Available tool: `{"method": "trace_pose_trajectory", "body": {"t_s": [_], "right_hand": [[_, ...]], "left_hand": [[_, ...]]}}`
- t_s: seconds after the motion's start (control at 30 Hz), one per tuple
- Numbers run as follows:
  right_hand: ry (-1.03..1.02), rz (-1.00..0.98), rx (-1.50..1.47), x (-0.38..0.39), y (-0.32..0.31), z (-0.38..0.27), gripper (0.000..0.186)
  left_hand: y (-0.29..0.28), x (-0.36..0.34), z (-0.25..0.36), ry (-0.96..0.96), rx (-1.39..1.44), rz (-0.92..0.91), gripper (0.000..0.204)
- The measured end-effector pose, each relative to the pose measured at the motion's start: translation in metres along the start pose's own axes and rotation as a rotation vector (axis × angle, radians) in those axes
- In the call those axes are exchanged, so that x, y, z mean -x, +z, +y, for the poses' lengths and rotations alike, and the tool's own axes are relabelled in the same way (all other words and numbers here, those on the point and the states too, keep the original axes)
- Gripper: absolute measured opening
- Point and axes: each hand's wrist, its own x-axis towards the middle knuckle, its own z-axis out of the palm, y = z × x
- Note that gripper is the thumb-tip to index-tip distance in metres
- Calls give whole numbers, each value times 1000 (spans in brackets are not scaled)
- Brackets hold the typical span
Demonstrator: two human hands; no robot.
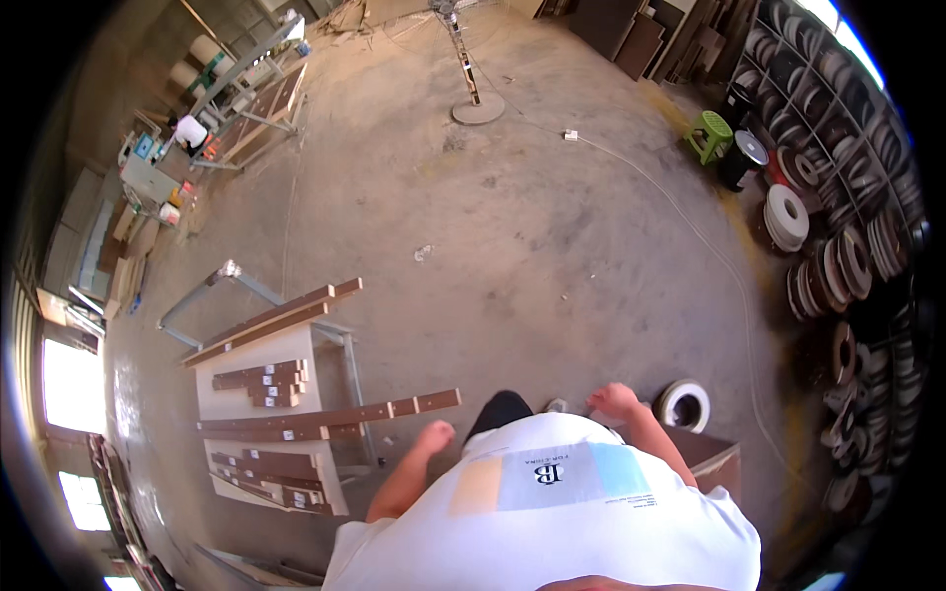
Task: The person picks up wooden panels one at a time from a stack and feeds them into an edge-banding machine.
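Note:
My left hand (436,435) hangs beside my body with its fingers curled in, and no object shows in it. It is nearest to the end of a long brown board (434,400) that juts past a work table, with a gap between them. Out in front of my right side, my right hand (615,400) is loosely closed, also with nothing visible in it. To the right of that hand a white roll of edge strip (684,406) lies on the floor, apart from it. Shorter brown strips (264,378) are stacked on the table's pale top (313,394).
Metal frame legs (353,379) support the table on my left. A brown box (724,461) stands by my right side. A cable (680,202) crosses the floor. Racks of rolls (838,108), a green stool (708,136) and a fan stand (477,106) are farther off; another person (189,132) works far left.

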Motion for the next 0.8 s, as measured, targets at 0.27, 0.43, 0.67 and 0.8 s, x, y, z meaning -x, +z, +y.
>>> {"method": "trace_pose_trajectory", "body": {"t_s": [0.27,0.43,0.67,0.8], "right_hand": [[182,33,-491,-211,-176,85,35],[428,30,-480,-263,-235,113,41],[551,252,-699,-372,-390,133,31],[486,339,-557,-481,-416,218,29]], "left_hand": [[-41,-206,182,-96,477,33,22],[-87,-378,227,-216,-414,-368,20],[-144,-604,495,110,137,-129,15],[-165,-717,668,328,76,-110,21]]}}
